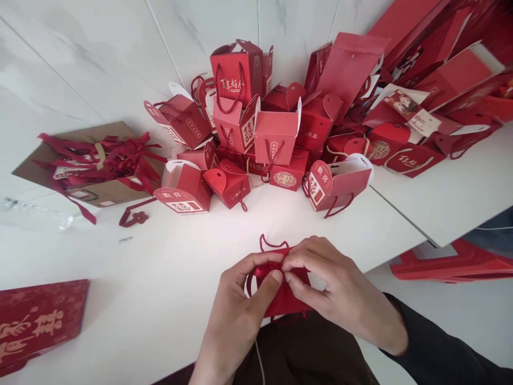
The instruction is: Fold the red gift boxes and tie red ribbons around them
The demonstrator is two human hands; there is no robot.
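Pinching red ribbon [262, 270] over a small box [288, 305], head view.
Your left hand [244, 299] and right hand [328, 278] grip it, fingertips close together; the box sits at the near edge of the white tabletop [172, 278], with red gift boxes [274, 136] crowded beyond.

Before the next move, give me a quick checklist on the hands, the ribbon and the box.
1. Left hand at the ribbon: ok, thumb and finger are on it.
2. Right hand at the ribbon: ok, fingertips meet at its middle.
3. Knot finished: cannot tell, fingers cover it.
4. Far cord handle of the red box free of the fingers: ok.
5. Spare ribbons all inside the brown bag: not ok, some hang over its edge.
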